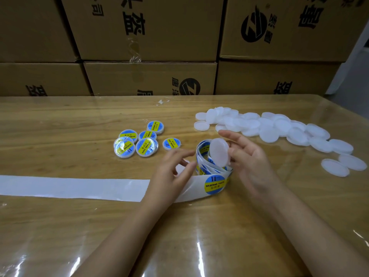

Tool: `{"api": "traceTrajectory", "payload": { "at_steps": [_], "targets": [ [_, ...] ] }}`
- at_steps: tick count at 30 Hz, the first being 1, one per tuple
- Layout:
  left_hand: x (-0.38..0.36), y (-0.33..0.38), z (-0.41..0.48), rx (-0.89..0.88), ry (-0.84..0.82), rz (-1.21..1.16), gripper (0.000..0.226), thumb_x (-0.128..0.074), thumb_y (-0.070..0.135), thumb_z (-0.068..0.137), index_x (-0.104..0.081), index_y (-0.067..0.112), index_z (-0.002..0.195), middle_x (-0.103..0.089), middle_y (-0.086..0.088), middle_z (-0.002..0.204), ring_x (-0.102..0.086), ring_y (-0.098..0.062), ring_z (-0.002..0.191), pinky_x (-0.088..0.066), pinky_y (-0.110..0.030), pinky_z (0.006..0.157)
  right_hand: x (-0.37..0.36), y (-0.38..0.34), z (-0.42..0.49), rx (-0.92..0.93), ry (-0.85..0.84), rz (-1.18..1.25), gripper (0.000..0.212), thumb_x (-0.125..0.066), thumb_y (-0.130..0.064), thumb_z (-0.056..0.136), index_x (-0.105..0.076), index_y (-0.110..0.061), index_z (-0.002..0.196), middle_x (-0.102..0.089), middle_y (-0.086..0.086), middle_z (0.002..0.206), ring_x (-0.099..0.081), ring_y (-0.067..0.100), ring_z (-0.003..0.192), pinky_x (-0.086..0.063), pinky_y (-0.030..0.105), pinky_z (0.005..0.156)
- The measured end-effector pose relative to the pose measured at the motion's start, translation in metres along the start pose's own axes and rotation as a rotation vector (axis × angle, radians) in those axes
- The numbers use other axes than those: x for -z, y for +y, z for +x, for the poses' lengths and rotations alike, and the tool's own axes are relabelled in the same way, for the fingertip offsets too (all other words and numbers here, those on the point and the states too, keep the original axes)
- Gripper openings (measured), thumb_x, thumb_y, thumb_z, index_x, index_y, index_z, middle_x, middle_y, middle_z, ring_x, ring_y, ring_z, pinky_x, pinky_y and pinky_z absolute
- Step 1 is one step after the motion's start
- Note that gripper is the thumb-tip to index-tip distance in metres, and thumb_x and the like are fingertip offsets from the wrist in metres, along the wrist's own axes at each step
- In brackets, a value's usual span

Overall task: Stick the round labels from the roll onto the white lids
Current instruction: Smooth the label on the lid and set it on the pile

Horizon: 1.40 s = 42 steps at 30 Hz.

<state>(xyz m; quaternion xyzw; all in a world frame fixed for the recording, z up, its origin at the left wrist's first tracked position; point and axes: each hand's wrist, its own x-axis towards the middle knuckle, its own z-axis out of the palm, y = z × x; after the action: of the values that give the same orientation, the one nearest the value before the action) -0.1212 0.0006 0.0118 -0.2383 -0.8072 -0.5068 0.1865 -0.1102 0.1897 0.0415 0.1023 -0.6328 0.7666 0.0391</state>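
Observation:
My right hand (247, 156) holds a bare white lid (219, 152) tilted on edge, above the loose coil of the label roll (205, 165). A blue and yellow round label (215, 184) reading SOLDERING PASTE faces me on the roll's outer strip. My left hand (173, 172) hovers just left of the roll with fingers loosely curled over the white backing strip (69, 187); whether it pinches anything I cannot tell. Several labelled lids (139, 142) lie in a cluster left of centre.
A long heap of bare white lids (275, 126) spreads across the right of the wooden table (60, 136), with two more lids (343, 164) nearer the right edge. Clear plastic film covers the tabletop. Stacked cardboard boxes (149, 43) wall off the far side.

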Motion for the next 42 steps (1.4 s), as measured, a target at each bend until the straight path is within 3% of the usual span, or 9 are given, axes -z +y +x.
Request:
{"api": "traceTrajectory", "payload": {
  "at_steps": [6,9,12,17,21,29,34,38,42],
  "targets": [
    [-0.006,0.008,-0.003,0.262,-0.179,-0.495,0.036,-0.066,0.026,0.078,-0.062,0.023,0.114,-0.07,0.002,0.087,-0.064,-0.01,0.072,-0.048,-0.019,0.068,-0.002,-0.004,-0.005,-0.143,-0.268,0.159,0.038,-0.051,-0.01,0.079,-0.063,-0.014,0.115,-0.064,0.017,0.1,-0.062,0.026,0.089,-0.053,0.031,0.076],
    [-0.003,0.006,-0.001,0.29,-0.139,-0.581,0.025,-0.069,0.025,0.072,-0.069,0.016,0.095,-0.069,0.001,0.069,-0.063,-0.008,0.06,-0.048,-0.018,0.059,-0.004,-0.003,-0.004,-0.129,-0.21,0.175,0.035,-0.056,-0.009,0.079,-0.065,-0.015,0.112,-0.065,0.013,0.095,-0.061,0.02,0.083,-0.054,0.027,0.074],
    [0.0,0.002,0.001,0.344,-0.081,-0.68,0.02,-0.069,0.025,0.072,-0.069,0.014,0.089,-0.072,-0.004,0.073,-0.068,-0.013,0.065,-0.05,-0.018,0.059,-0.003,-0.001,-0.003,-0.07,-0.143,-0.004,0.036,-0.07,-0.009,0.078,-0.065,-0.019,0.111,-0.067,0.009,0.099,-0.063,0.014,0.083,-0.052,0.026,0.073],
    [-0.001,0.002,-0.001,0.343,-0.07,-0.665,0.024,-0.065,0.027,0.076,-0.069,0.017,0.098,-0.072,0.0,0.082,-0.065,-0.009,0.069,-0.051,-0.018,0.064,-0.006,0.002,-0.006,0.02,-0.087,-0.232,0.036,-0.064,0.001,0.085,-0.069,-0.03,0.102,-0.067,0.001,0.089,-0.063,0.012,0.084,-0.051,0.025,0.076],
    [0.001,0.005,-0.001,0.319,-0.103,-0.61,0.027,-0.058,0.032,0.08,-0.07,0.025,0.104,-0.072,0.01,0.096,-0.063,0.0,0.085,-0.05,-0.016,0.066,-0.014,0.007,-0.008,0.075,-0.096,-0.491,0.023,-0.068,-0.009,0.085,-0.065,-0.029,0.096,-0.064,0.0,0.079,-0.056,0.009,0.073,-0.045,0.023,0.068],
    [-0.001,0.002,-0.002,0.324,-0.121,-0.645,0.019,-0.067,0.024,0.075,-0.071,0.016,0.092,-0.069,0.002,0.077,-0.064,-0.008,0.073,-0.05,-0.017,0.071,-0.015,0.003,-0.005,0.029,0.02,-0.178,0.009,-0.056,-0.004,0.092,-0.054,-0.011,0.096,-0.072,0.004,0.068,-0.067,0.011,0.06,-0.051,0.016,0.058],
    [0.002,0.002,-0.003,0.32,-0.142,-0.609,0.018,-0.059,0.028,0.083,-0.07,0.016,0.076,-0.067,0.003,0.069,-0.063,-0.006,0.07,-0.049,-0.015,0.069,-0.014,0.007,-0.004,0.083,0.053,-0.279,0.014,-0.058,-0.008,0.091,-0.058,-0.02,0.099,-0.068,-0.003,0.076,-0.063,0.004,0.069,-0.048,0.015,0.064],
    [-0.001,0.005,-0.002,0.353,-0.15,-0.628,0.022,-0.05,0.015,0.093,-0.065,0.01,0.079,-0.066,0.006,0.065,-0.063,-0.005,0.063,-0.05,-0.016,0.064,-0.012,0.01,-0.002,0.091,0.024,-0.295,0.025,-0.06,-0.005,0.089,-0.061,-0.025,0.104,-0.06,0.011,0.083,-0.058,0.013,0.076,-0.048,0.022,0.071],
    [-0.001,0.005,-0.002,0.326,-0.169,-0.61,0.013,-0.062,0.023,0.078,-0.067,0.012,0.083,-0.067,0.004,0.066,-0.061,-0.005,0.064,-0.049,-0.016,0.065,-0.013,0.011,-0.003,0.157,0.078,-0.334,0.021,-0.064,-0.007,0.088,-0.065,-0.026,0.098,-0.066,0.008,0.084,-0.059,0.013,0.078,-0.05,0.028,0.073]
  ]
}}
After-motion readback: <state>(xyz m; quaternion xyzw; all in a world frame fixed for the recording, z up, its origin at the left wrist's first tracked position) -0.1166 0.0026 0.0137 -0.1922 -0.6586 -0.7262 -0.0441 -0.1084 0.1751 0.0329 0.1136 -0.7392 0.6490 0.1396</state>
